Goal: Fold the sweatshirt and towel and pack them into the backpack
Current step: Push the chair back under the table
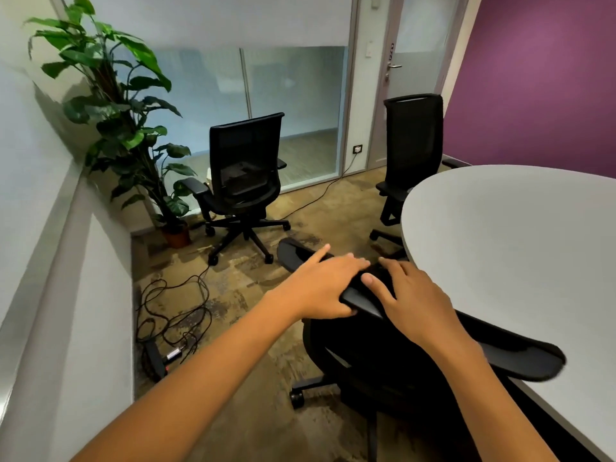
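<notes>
No sweatshirt, towel or backpack shows in the head view. Both my hands rest on the top edge of a black office chair's backrest (360, 298) right in front of me. My left hand (328, 283) lies over the edge with its thumb hooked under it. My right hand (410, 293) grips the same edge just to the right, fingers curled over the top. The chair stands beside the white oval table (506, 235), whose top is bare.
Two more black office chairs stand ahead, one (245, 181) near a potted plant (123, 121), one (413, 155) at the table's far end. Cables and a power strip (156, 358) lie on the floor at the left wall. A glass partition and door close the back.
</notes>
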The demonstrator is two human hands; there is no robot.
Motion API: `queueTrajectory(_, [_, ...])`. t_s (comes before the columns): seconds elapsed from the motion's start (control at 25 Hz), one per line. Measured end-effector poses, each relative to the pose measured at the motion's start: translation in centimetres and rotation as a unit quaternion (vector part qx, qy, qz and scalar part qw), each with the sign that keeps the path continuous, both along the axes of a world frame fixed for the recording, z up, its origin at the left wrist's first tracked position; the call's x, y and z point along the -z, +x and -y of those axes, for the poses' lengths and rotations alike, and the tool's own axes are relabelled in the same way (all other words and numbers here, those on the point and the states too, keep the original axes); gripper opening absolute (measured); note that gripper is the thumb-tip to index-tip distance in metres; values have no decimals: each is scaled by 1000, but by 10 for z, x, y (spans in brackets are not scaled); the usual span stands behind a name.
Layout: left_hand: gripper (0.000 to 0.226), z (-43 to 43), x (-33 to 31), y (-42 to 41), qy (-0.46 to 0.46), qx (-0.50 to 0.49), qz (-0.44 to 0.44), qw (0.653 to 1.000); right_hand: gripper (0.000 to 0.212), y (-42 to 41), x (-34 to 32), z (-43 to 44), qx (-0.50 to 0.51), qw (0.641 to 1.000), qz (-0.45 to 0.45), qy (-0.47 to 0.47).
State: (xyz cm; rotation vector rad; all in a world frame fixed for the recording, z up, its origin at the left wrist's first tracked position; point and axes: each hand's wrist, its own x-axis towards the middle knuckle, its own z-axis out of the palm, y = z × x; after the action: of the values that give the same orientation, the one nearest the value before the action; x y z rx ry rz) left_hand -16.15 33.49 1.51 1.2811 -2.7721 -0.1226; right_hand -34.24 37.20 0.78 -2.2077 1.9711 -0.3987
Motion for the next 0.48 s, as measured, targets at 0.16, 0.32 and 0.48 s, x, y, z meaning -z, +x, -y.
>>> queueTrajectory(0.16, [75,33,2,14,17,91,2,996,70,8,-2,6,6,997,-1,81])
queueTrajectory(0.32, [83,46,4,25,23,162,-14,986,66,14,-8,-2,54,992,-23,108])
queueTrajectory(0.48, [86,58,4,35,51,227,-31,972,68,26,-8,-9,126,986,-48,99])
